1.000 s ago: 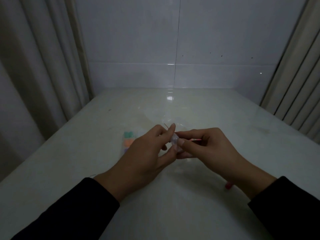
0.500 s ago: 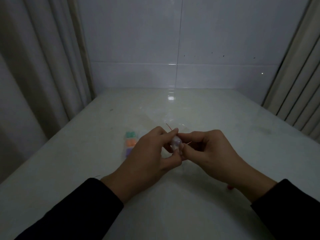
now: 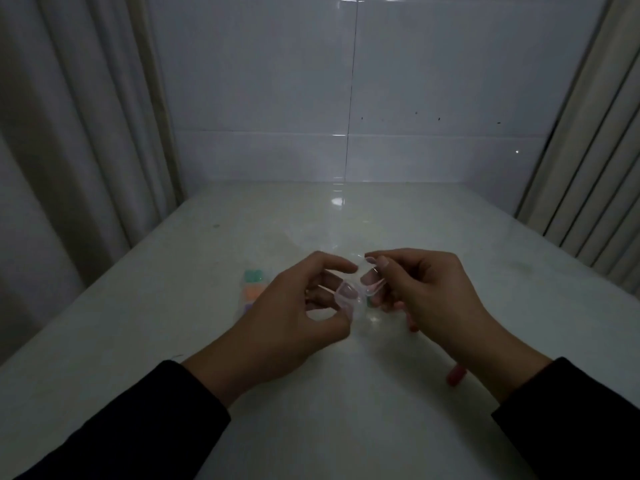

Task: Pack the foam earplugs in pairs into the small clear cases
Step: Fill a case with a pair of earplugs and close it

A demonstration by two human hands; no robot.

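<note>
Fingers (image 3: 337, 268) apart now; case (image 3: 356, 294) opened

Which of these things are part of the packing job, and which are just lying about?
Part of the job:
clear case, held open by left hand and right hand
coloured earplugs
red earplug

Just there:
table
curtain
tiled wall

The small case (image 3: 360, 289) is clear, smooth plastic; the table (image 3: 346, 393) is glossy and pale; the wall tiles (image 3: 433, 81) shine.
</note>
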